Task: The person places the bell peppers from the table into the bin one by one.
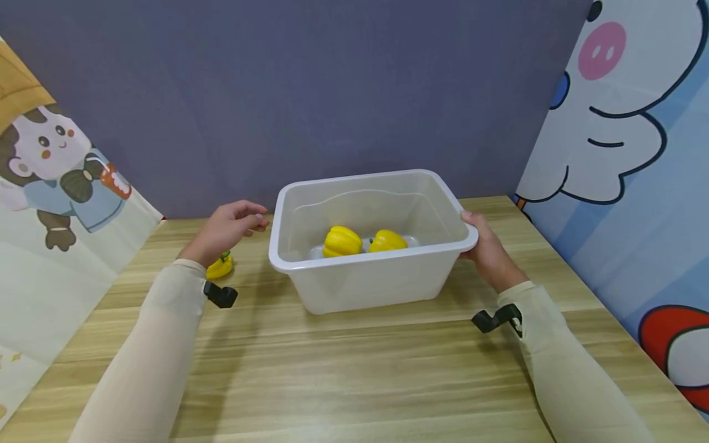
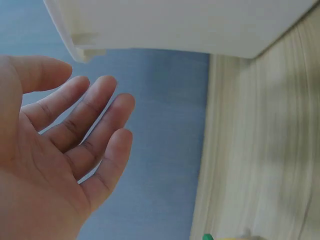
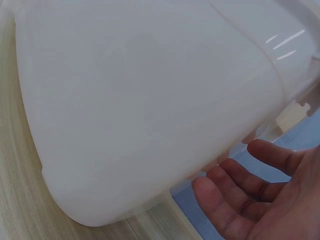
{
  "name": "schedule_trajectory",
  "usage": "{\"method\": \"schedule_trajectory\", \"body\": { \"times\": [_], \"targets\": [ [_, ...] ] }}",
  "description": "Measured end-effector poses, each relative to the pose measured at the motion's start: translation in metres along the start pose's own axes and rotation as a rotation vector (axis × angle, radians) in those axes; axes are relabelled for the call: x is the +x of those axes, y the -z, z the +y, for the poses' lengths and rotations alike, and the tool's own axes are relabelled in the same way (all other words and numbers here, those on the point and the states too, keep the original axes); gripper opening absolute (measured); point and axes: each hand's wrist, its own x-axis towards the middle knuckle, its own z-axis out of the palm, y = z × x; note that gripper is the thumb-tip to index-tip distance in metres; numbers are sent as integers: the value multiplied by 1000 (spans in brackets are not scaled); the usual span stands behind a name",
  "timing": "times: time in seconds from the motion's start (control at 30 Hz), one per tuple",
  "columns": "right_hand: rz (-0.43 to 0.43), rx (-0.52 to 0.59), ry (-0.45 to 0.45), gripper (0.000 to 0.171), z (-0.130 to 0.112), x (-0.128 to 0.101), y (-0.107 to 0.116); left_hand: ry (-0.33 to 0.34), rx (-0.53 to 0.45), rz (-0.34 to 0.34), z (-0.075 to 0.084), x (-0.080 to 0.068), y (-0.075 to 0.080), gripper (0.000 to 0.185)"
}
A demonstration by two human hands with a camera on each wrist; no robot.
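A white plastic bin stands on the wooden table, with two yellow bell peppers inside: one left of the other. My right hand grips the bin's right rim, its thumb at the top edge and fingers below. In the right wrist view, the fingertips are close against the bin's wall. Off the bin's left side, my left hand hovers with loosely bent, spread fingers and nothing in them. Below that wrist, partly hidden by it, lies another yellow bell pepper with a green stem.
A dark grey-blue panel rises behind the bin at the table's back edge. Cartoon-printed walls flank the table on the left and right. Wooden tabletop extends in front of the bin.
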Motion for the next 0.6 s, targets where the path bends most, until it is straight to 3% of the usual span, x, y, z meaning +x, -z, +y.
{"method": "schedule_trajectory", "body": {
  "times": [0.33,0.6],
  "targets": [
    [-5,16,-2,54,1,0,-1,18,148,-14,-18,-5,5,39],
    [1,19,7,54,1,0,-1,53,193,-18,-23,-7,8,41]
  ]
}}
